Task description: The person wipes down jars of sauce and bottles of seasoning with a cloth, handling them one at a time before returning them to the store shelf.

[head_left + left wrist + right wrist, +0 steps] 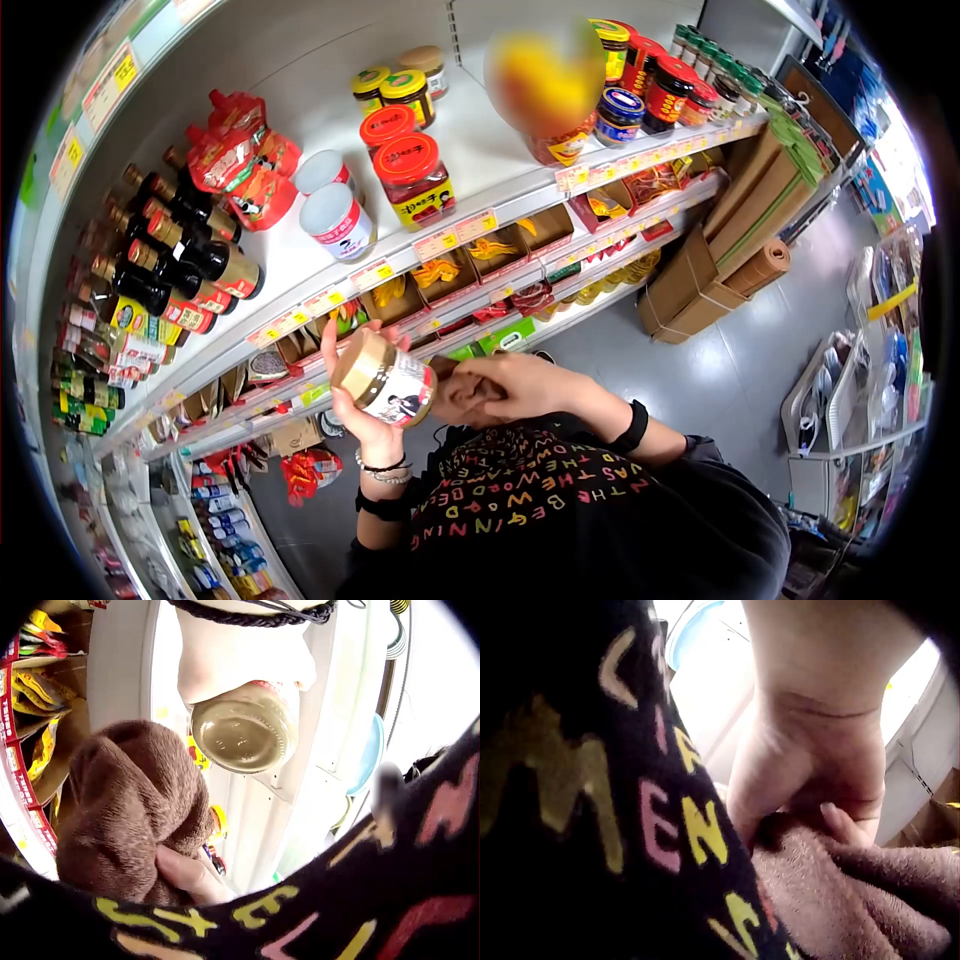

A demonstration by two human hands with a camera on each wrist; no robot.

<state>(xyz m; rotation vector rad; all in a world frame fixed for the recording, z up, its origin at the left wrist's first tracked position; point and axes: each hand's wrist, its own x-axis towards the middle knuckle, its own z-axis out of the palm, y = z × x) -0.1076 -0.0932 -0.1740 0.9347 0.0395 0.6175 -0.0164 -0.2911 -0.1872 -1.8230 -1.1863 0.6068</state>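
Observation:
A glass jar (392, 384) with a gold lid and a white, red and black label lies tilted in the left hand (362, 415), whose fingers curl round it. Seen in the left wrist view, the bottom of the jar (244, 733) faces the camera below the left hand (240, 664). Close beside the jar, the right hand (515, 385) grips a bunched brown cloth (139, 810). In the right wrist view the right hand (810, 765) bends over the cloth (840, 900), with part of its fingers hidden in the folds.
The upper shelf (490, 150) holds red-lidded jars (412, 175), two cans (335, 215), red pouches (250, 160) and dark bottles (180, 260). Packets fill boxes on the shelf below. Flattened cardboard (700, 265) stands at the shelf's right end; a rack (850, 400) is at the far right.

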